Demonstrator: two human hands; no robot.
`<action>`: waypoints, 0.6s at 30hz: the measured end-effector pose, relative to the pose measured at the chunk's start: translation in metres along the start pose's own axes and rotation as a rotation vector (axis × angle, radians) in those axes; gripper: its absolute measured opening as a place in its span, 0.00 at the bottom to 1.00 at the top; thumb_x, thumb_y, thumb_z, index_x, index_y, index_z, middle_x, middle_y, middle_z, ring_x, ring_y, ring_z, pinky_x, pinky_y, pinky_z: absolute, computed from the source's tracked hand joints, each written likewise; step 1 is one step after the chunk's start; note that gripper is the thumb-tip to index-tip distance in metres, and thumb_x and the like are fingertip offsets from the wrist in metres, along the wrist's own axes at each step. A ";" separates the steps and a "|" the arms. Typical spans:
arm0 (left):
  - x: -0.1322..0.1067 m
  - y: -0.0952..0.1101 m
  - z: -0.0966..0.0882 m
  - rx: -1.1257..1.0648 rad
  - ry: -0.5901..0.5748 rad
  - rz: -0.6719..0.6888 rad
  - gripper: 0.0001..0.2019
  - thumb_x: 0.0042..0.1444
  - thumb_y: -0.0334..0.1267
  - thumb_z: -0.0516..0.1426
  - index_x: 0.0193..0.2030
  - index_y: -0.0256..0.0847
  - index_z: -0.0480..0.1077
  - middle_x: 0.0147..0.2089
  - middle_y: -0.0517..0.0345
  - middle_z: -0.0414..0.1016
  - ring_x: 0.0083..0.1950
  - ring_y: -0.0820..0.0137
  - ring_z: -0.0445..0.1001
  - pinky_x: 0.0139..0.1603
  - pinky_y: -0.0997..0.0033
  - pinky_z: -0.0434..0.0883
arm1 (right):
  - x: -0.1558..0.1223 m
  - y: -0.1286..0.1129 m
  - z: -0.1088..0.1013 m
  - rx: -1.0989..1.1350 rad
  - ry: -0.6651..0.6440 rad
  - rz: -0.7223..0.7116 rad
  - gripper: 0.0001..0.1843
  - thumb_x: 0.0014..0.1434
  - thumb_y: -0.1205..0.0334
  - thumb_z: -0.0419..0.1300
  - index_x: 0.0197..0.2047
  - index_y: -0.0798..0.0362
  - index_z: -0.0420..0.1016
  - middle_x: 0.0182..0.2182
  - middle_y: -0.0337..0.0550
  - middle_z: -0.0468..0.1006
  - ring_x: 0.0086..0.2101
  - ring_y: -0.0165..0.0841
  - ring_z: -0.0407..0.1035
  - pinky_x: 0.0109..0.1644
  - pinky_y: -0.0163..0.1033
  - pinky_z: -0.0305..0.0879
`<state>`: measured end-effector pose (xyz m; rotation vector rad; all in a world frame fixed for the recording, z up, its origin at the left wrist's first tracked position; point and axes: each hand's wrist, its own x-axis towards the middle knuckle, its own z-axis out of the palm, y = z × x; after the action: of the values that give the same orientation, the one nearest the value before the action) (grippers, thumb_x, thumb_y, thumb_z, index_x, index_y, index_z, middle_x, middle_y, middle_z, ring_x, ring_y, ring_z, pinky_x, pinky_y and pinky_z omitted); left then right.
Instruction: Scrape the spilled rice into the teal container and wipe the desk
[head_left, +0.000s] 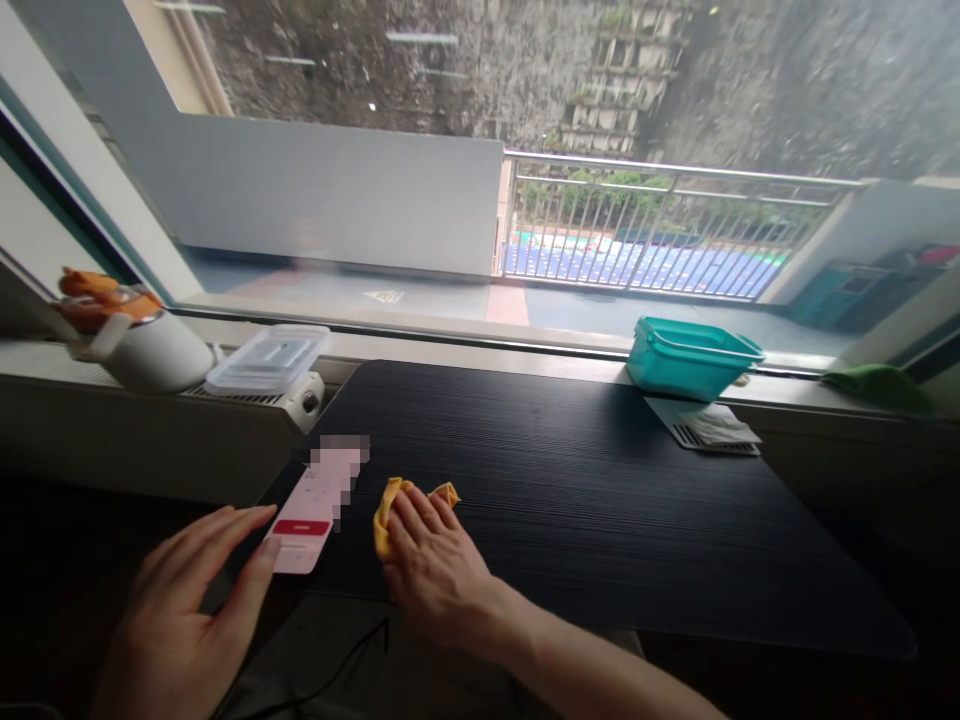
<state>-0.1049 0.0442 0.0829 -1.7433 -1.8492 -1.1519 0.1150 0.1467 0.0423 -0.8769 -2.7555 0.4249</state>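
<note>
My right hand (435, 560) lies pressed on a crumpled yellow cloth (388, 520) on the dark tabletop (540, 480). Folds of the cloth stick out past the fingertips and beside the thumb side; the rest is hidden under the palm. Off to the left, a phone (304, 515) with a lit pink screen and a red bar lies near the table's left edge, its upper part blurred out. My left hand (199, 590) is beside the phone's lower left edge, thumb and fingers apart and nothing held. Whether its fingertips touch the phone I cannot tell.
A teal plastic bin (690, 360) stands at the back right, near a white slotted tray (686, 435) with a folded white tissue (720, 425). Back left, a clear plastic lid (270, 358) and a white pot (161, 355) sit on a radiator. A window (360, 200) runs behind the table.
</note>
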 end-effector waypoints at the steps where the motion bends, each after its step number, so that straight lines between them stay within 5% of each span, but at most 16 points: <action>1: 0.001 0.001 0.000 0.000 -0.002 0.005 0.11 0.60 0.46 0.55 0.47 0.47 0.72 0.46 0.57 0.75 0.52 0.62 0.72 0.59 0.63 0.66 | -0.003 0.006 -0.005 -0.002 -0.012 -0.025 0.29 0.69 0.55 0.44 0.69 0.57 0.52 0.70 0.46 0.50 0.68 0.36 0.39 0.71 0.45 0.38; 6: 0.000 0.004 -0.004 0.012 -0.017 -0.006 0.11 0.61 0.44 0.54 0.47 0.47 0.71 0.47 0.57 0.75 0.53 0.63 0.72 0.60 0.63 0.65 | 0.022 0.071 -0.050 -0.100 0.004 0.536 0.30 0.69 0.57 0.43 0.69 0.65 0.51 0.69 0.56 0.48 0.68 0.43 0.39 0.70 0.51 0.38; 8: -0.001 0.005 -0.002 0.014 -0.024 -0.001 0.10 0.61 0.44 0.54 0.47 0.47 0.71 0.46 0.58 0.75 0.53 0.63 0.72 0.60 0.63 0.65 | 0.031 0.060 -0.047 -0.091 0.019 0.550 0.32 0.69 0.56 0.42 0.69 0.67 0.50 0.69 0.58 0.47 0.68 0.45 0.38 0.70 0.53 0.38; 10: 0.000 0.007 0.002 0.009 -0.039 0.001 0.10 0.62 0.44 0.54 0.46 0.47 0.71 0.46 0.58 0.75 0.53 0.63 0.72 0.60 0.63 0.65 | 0.025 0.027 -0.030 -0.052 0.043 0.377 0.32 0.69 0.54 0.42 0.69 0.66 0.51 0.69 0.56 0.49 0.68 0.43 0.38 0.70 0.51 0.38; 12: 0.003 0.010 0.006 -0.001 -0.058 -0.003 0.10 0.62 0.45 0.53 0.46 0.47 0.71 0.47 0.58 0.74 0.53 0.63 0.71 0.60 0.63 0.66 | -0.001 -0.004 -0.014 -0.012 0.081 0.144 0.31 0.69 0.54 0.42 0.69 0.62 0.51 0.69 0.52 0.50 0.69 0.40 0.38 0.71 0.48 0.39; 14: 0.007 0.011 0.009 -0.015 -0.064 -0.015 0.10 0.62 0.45 0.53 0.47 0.48 0.71 0.47 0.58 0.74 0.53 0.63 0.71 0.60 0.62 0.66 | -0.040 -0.009 -0.011 -0.005 0.089 0.060 0.29 0.69 0.54 0.43 0.69 0.58 0.53 0.69 0.47 0.53 0.68 0.36 0.42 0.71 0.45 0.41; 16: 0.008 0.010 0.011 -0.022 -0.064 -0.022 0.10 0.62 0.44 0.53 0.47 0.48 0.71 0.48 0.59 0.74 0.54 0.62 0.71 0.60 0.62 0.66 | -0.081 0.014 -0.021 -0.063 0.094 0.211 0.27 0.68 0.57 0.46 0.67 0.57 0.58 0.68 0.46 0.55 0.67 0.38 0.46 0.70 0.46 0.45; 18: 0.008 0.009 0.014 -0.016 -0.068 -0.019 0.10 0.62 0.44 0.53 0.47 0.48 0.71 0.47 0.58 0.75 0.54 0.62 0.71 0.60 0.62 0.66 | -0.110 0.048 -0.034 -0.176 0.136 0.509 0.27 0.66 0.60 0.47 0.65 0.62 0.60 0.66 0.54 0.57 0.66 0.43 0.48 0.68 0.52 0.48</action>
<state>-0.0942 0.0591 0.0835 -1.7992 -1.9043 -1.1306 0.2380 0.1268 0.0450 -1.5949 -2.4501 0.1910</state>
